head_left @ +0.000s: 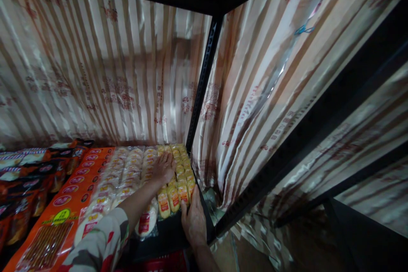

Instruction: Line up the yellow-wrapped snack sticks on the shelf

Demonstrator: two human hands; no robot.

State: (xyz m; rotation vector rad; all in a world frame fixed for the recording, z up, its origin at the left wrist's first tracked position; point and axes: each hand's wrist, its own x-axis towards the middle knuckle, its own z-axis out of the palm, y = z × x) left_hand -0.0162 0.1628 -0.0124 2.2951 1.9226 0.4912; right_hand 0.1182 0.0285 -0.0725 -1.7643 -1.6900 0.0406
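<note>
Rows of small yellow wrapped snack cakes [174, 197] stand at the right end of a dark shelf, close to the corner post. My left hand [165, 167] lies over the rear part of these rows, palm down with fingers stretched out. At their front right corner is my right hand [194, 220], its thumb apart from the extended fingers and touching the end packets. Neither hand is wrapped round a packet. Left of the yellow rows, clear-wrapped pale round biscuits [146, 222] stand in several rows, partly behind my left forearm.
Orange packs of brown sticks [51, 240] and dark orange bags [33, 185] fill the shelf's left part. A black post [204, 80] rises at the corner, with a slanting black beam [287, 131] at right. Striped printed sheeting [127, 72] hangs behind. Something red [159, 262] shows below.
</note>
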